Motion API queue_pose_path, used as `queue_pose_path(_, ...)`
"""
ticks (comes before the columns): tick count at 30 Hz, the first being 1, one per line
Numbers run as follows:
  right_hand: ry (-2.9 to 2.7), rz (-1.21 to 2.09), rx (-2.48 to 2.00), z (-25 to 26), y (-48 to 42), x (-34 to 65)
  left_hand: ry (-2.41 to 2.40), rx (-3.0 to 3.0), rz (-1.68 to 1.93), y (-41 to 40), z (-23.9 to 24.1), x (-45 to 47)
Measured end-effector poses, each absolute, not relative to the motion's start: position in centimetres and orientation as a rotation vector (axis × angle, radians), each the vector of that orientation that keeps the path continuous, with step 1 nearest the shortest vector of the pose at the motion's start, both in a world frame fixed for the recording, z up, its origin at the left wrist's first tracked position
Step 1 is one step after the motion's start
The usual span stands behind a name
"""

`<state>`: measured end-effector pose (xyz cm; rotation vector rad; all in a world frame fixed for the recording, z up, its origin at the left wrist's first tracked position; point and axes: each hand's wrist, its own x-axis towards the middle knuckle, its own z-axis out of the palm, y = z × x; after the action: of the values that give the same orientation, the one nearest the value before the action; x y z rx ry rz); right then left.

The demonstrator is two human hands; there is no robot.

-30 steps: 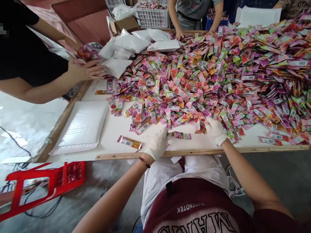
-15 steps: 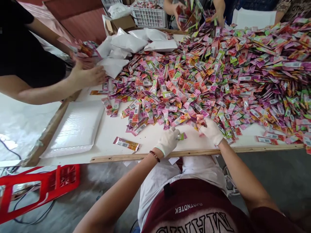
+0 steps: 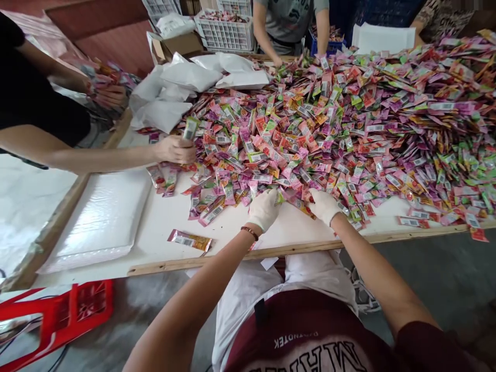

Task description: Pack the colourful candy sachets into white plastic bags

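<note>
A big heap of small coloured sachets (image 3: pixel 349 119) covers the white table (image 3: pixel 163 222). My left hand (image 3: pixel 264 208), in a white glove, rests at the heap's near edge with its fingers curled round a sachet. A little to the right, my gloved right hand (image 3: pixel 324 205) is also curled, pinching sachets at the heap's rim. One sachet (image 3: pixel 189 240) lies alone on the table, left of my left hand.
A co-worker's hand (image 3: pixel 176 150) reaches in from the left, holding up a sachet. A stack of clear bags (image 3: pixel 101 217) lies at the left, white pouches (image 3: pixel 186 77) behind. Another person stands at the far side by white crates (image 3: pixel 227 31). A red stool (image 3: pixel 58 315) is on the floor.
Both my hands have moved forward from the table's edge into the heap's rim, and my left hand picked up a sachet. The co-worker's hand has reached further in and lifted a sachet.
</note>
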<state>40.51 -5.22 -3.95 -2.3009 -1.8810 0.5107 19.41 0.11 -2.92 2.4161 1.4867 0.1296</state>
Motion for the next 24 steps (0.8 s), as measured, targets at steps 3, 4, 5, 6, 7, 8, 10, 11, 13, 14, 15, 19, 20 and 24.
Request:
queue_pose_path(3,-1.916,0.593,-2.135,-3.7,-6.4,42.3,1.330,2.565,0.308,-1.6,-3.9,16.3)
queue_pose_path(4,-1.900,0.596,-2.048,-3.5,-6.8,43.1,1.274,2.564,0.346,-2.2,-4.3,15.3)
queue_pose_path(5,-1.865,0.589,-1.965,-3.4,-7.3,43.9,1.235,2.531,0.365,-2.7,-4.6,14.5)
queue_pose_path(6,-1.817,0.577,-1.896,-3.2,-7.6,44.5,1.219,2.478,0.368,-3.2,-4.8,14.1)
queue_pose_path(7,-1.764,0.563,-1.852,-3.1,-7.8,44.8,1.227,2.420,0.365,-3.5,-5.0,13.9)
queue_pose_path(8,-1.716,0.556,-1.837,-3.1,-7.9,44.9,1.254,2.370,0.361,-3.7,-5.1,14.1)
queue_pose_path(10,-1.673,0.571,-1.871,-3.2,-7.7,44.1,1.327,2.322,0.330,-3.3,-4.8,15.4)
queue_pose_path(11,-1.682,0.587,-1.913,-3.3,-7.5,43.3,1.371,2.326,0.285,-2.8,-4.5,16.3)
queue_pose_path(13,-1.725,0.611,-2.030,-3.7,-6.9,41.3,1.456,2.387,0.096,-1.5,-3.5,18.1)
queue_pose_path(14,-1.755,0.608,-2.096,-3.8,-6.7,40.3,1.483,2.423,-0.018,-0.9,-3.0,18.7)
queue_pose_path(15,-1.794,0.597,-2.154,-4.0,-6.6,39.5,1.496,2.455,-0.121,-0.5,-2.6,19.2)
queue_pose_path(19,-2.008,0.559,-2.224,-4.5,-7.4,38.3,1.421,2.512,-0.277,-1.1,-1.9,18.0)
queue_pose_path(20,-2.055,0.558,-2.215,-4.5,-7.9,38.5,1.392,2.514,-0.305,-1.9,-2.0,17.2)
queue_pose_path(24,-2.144,0.541,-2.192,-4.8,-9.5,39.9,1.337,2.458,-0.291,-5.1,-1.8,14.1)
